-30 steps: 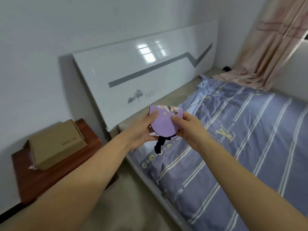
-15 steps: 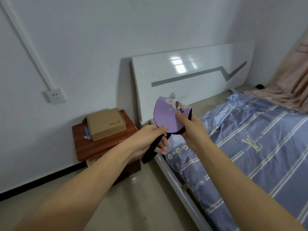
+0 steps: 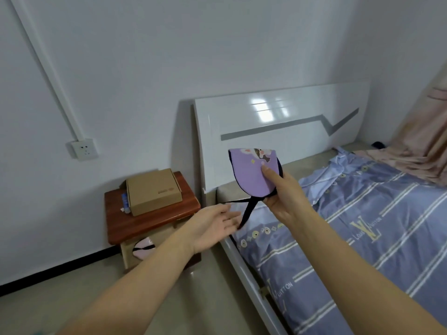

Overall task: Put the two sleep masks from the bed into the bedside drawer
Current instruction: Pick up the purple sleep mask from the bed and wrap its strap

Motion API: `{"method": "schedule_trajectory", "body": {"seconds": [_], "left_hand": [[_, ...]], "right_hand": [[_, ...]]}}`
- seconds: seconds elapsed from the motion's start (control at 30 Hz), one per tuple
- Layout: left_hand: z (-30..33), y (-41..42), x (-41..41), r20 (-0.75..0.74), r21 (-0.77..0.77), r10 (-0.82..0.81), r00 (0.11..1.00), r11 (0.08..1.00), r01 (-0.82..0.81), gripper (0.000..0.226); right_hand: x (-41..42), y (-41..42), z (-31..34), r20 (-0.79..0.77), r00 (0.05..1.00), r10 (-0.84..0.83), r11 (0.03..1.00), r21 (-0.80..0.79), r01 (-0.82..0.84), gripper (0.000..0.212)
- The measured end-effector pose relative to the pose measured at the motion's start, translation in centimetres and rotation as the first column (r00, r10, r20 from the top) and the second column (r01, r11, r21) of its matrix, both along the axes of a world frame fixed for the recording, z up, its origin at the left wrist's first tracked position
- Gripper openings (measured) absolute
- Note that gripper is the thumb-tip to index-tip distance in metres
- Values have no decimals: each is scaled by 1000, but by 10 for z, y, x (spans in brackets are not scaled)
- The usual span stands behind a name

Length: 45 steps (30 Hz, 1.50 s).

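Note:
My right hand (image 3: 284, 194) holds a folded purple sleep mask (image 3: 250, 176) upright above the bed's corner, thumb pressed on its face. Its black strap (image 3: 246, 210) hangs down toward my left hand (image 3: 214, 224), which is open, palm up, just below and left of the mask, fingertips by the strap's end. A pink sleep mask (image 3: 143, 247) with a black strap lies in the open drawer (image 3: 127, 253) of the red-brown bedside table (image 3: 150, 222), partly hidden by my left forearm.
A cardboard box (image 3: 153, 191) sits on the bedside table's top. The bed (image 3: 362, 238) with a striped blue sheet fills the right, its white headboard (image 3: 278, 134) against the wall. A wall socket (image 3: 82, 148) is at the left. Bare floor lies in front of the table.
The view has swung left and down toward the bedside table. My left hand let go of the mask and its strap and opened, dropping lower; my right hand keeps the mask.

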State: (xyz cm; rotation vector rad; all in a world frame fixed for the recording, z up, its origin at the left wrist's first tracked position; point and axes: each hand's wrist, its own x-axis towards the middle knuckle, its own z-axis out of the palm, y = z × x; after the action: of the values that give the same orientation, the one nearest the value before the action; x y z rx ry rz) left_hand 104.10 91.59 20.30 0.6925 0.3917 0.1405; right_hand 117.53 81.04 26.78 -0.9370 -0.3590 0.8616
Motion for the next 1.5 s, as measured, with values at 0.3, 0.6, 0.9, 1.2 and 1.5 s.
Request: {"method": "schedule_trajectory", "body": {"seconds": [0.3,0.6,0.9,1.2,1.5], "left_hand": [[58,12,-2,430,-391,-55,901,888,240,30],[22,10,7,-135,889,502,855,442,-120,24],[68,9,-13,163,568,-151,975,822,32,25],[31,12,-13,-135,900,236,962,435,20,23],[35,26,-25,208,856,201,957,-511,-79,66]], "right_hand": [[-3,17,-17,-221,972,-85,996,-47,76,32],[-6,21,-15,44,993,-106,992,-63,108,31],[-5,28,-20,-209,965,-157,987,-65,146,37],[-18,21,-19,317,939,-132,962,-188,198,30],[-9,23,-21,102,928,359,857,-429,-285,14]]}}
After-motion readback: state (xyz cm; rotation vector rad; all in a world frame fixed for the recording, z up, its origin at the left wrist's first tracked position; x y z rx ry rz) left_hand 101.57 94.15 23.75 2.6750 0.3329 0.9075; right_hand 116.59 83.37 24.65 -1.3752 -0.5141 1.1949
